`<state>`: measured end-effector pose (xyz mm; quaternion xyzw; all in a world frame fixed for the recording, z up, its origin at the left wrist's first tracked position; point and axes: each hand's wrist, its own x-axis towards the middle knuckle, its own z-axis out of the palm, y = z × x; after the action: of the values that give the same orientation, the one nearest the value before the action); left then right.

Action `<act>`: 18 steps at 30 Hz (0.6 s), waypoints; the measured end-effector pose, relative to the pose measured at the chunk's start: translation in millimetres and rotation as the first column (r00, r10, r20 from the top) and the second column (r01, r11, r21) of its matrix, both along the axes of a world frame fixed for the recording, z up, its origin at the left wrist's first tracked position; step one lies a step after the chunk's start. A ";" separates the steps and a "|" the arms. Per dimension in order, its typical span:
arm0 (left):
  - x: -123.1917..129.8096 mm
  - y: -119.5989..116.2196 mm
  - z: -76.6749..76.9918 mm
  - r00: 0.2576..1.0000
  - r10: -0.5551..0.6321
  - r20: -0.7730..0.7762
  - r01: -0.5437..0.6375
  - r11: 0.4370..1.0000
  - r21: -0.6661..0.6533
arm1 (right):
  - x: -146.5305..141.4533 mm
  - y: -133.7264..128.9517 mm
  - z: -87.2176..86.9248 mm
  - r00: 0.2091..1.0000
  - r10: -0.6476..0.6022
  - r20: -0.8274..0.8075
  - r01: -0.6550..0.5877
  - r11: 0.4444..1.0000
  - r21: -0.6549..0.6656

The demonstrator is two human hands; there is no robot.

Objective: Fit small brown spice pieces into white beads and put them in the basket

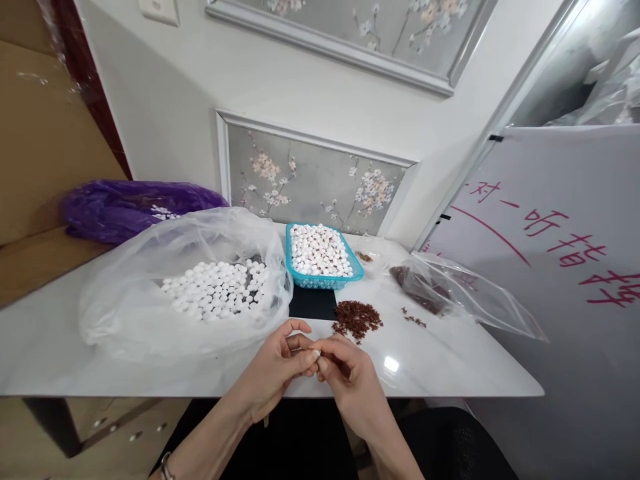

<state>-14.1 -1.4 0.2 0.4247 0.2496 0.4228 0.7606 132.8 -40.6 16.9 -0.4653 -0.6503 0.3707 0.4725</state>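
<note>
My left hand (283, 363) and my right hand (351, 377) meet fingertip to fingertip over the front edge of the table, both closed in a pinch. A speck of white shows between the fingertips, but the fingers hide most of whatever is there. Just beyond my right hand lies a pile of small dark red-brown pieces (357, 320). A teal plastic basket (325, 283) stands farther back, heaped with small white balls (320, 250), some with reddish marks. Left of it, a large clear plastic bag (125, 307) lies open with many loose white balls (215, 290) inside.
A black flat piece (313, 303) lies before the basket. To the right are a clear bag of dark red-brown pieces (425, 287) and a few scattered bits (414, 319). A purple bag (135, 203) sits back left. A whiteboard with red writing (555, 280) borders the table's right side.
</note>
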 end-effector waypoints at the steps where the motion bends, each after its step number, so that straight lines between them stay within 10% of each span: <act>1: 0.5 0.1 0.4 1.000 0.005 -0.003 -0.005 1.000 0.004 | -0.5 0.5 -1.3 1.000 -0.005 -0.011 0.005 1.000 0.006; 18: -3.1 -0.4 3.0 0.998 -0.053 0.023 0.054 0.998 -0.022 | 1.8 -2.7 3.8 0.992 0.100 -0.081 -0.102 0.994 -0.028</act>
<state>-17.2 -1.9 3.2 0.4177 0.2343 0.4043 0.7792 134.6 -43.3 20.7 -0.4242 -0.6476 0.4229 0.4710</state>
